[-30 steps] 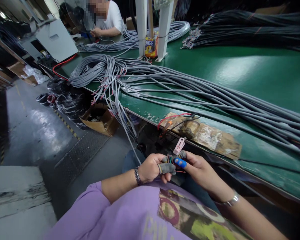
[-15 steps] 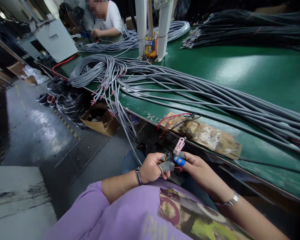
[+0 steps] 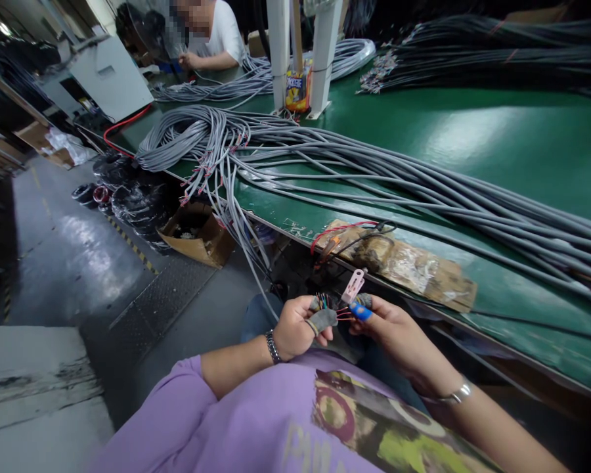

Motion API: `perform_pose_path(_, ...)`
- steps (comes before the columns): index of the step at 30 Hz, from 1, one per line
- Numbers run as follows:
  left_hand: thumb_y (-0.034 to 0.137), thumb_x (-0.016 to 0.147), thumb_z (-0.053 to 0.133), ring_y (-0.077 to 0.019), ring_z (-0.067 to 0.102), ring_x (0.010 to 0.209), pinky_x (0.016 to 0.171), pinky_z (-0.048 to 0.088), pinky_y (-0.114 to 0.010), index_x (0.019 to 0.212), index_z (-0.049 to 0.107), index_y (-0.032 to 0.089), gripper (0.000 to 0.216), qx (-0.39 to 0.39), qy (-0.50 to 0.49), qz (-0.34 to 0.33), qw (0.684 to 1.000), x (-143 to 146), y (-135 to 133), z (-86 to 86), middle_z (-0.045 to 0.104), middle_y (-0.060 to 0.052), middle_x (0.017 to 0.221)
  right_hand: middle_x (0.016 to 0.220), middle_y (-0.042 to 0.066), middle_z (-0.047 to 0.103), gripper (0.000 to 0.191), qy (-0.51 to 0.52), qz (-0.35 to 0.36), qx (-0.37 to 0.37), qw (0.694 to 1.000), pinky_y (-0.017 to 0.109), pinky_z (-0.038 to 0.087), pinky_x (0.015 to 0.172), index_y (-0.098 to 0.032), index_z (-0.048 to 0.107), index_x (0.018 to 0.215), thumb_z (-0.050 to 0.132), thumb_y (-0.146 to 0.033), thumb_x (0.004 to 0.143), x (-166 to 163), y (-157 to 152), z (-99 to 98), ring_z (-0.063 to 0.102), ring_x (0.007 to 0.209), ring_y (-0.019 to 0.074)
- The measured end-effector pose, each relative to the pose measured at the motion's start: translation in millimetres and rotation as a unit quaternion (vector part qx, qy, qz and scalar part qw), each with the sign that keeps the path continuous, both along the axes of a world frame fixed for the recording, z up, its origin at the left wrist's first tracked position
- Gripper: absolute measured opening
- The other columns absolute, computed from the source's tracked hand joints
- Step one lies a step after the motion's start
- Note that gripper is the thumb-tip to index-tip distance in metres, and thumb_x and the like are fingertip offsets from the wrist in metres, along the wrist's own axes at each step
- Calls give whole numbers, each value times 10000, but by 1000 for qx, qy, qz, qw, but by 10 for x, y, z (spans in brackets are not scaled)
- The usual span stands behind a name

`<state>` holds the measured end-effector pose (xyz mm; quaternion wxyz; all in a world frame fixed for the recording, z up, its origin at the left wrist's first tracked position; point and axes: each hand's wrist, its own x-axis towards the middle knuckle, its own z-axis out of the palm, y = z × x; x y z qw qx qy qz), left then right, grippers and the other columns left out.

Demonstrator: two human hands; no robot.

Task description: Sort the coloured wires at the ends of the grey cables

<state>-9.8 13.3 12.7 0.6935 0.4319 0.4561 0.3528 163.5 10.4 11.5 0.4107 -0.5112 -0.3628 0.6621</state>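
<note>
Pinching red wires (image 3: 344, 314) with the grip of left hand (image 3: 298, 330) and right hand (image 3: 394, 332), lower centre of the frame; possibly risking slippage under bulky finger covers (image 3: 324, 320), or snagging the grey cable (image 3: 266, 297) against the worktop (image 3: 398, 121) by tugging hard.

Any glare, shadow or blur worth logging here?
Head view: glare whitens patches of the green tabletop and grey floor; the black cable bundle sinks into shadow; the left edge looks stretched and soft; the thin wires between left hand and right hand are too small to count reliably.
</note>
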Motion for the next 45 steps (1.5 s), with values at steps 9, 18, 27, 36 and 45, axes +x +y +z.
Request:
perform_pose_path(9, 597, 657, 692, -75, 501, 378, 383, 402, -185, 667, 529, 136, 490, 7, -9, 22, 1000, -14, -13, -24, 573, 5, 516, 764, 32, 628, 277, 187, 15, -93, 978, 254, 509, 590, -185, 688, 787, 812, -380, 635, 37, -27, -16, 545, 653, 128)
perform_pose_path(18, 579, 631, 723, -75, 483, 358, 358, 385, -184, 695, 558, 124, 488, -28, -73, 27, 997, 24, -58, 17, 573, 3, 504, 742, 36, 622, 427, 186, 13, -75, 980, 278, 490, 585, -187, 675, 804, 739, -582, 652, -23, 128, 17, 546, 627, 144)
perform_pose_path(27, 536, 682, 704, -70, 487, 351, 354, 370, -169, 704, 563, 121, 440, -18, -85, 62, 994, 129, -33, 34, 578, 6, 504, 535, 4, 489, 485, -2, -73, 96, 993, 296, 375, 536, -220, 563, 589, 523, -654, 804, -105, 125, -19, 424, 529, 149)
perform_pose_path(36, 542, 693, 689, -71, 491, 353, 356, 373, -173, 709, 541, 131, 437, -19, -68, 50, 996, 165, -23, -2, 588, 8, 515, 638, 19, 619, 450, 209, -67, -45, 974, 300, 456, 567, -207, 658, 721, 674, -655, 677, -160, 269, -14, 524, 551, 154)
perform_pose_path(45, 571, 675, 688, -73, 486, 355, 357, 368, -180, 716, 527, 133, 469, -24, -40, 33, 998, 159, -43, -18, 581, 9, 516, 673, 27, 635, 484, 216, -95, -38, 971, 292, 479, 570, -216, 674, 757, 629, -693, 687, -203, 250, -35, 539, 562, 156)
